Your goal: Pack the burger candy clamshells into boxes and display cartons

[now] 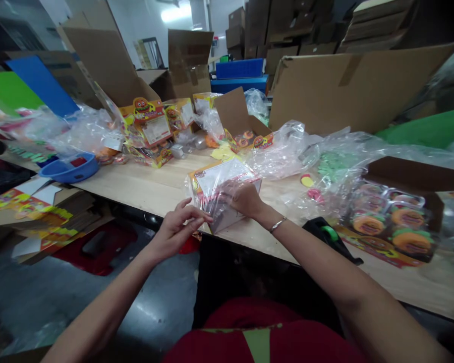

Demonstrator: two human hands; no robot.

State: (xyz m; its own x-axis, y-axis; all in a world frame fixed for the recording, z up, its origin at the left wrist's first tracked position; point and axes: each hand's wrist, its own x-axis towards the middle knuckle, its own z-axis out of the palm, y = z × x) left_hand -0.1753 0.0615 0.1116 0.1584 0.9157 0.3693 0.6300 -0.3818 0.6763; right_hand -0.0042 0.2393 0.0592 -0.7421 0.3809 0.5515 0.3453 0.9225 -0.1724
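Observation:
A toy box in a clear plastic bag lies on the wooden table in front of me. My right hand rests on the box, fingers curled over the plastic. My left hand is at the near end of the box, its fingertips pinching the bag's edge. A bracelet sits on my right wrist.
A black tape dispenser lies right of my right arm. An open tray of burger toys is at the right. More toy boxes, loose plastic bags, a blue bowl and big cardboard cartons crowd the back.

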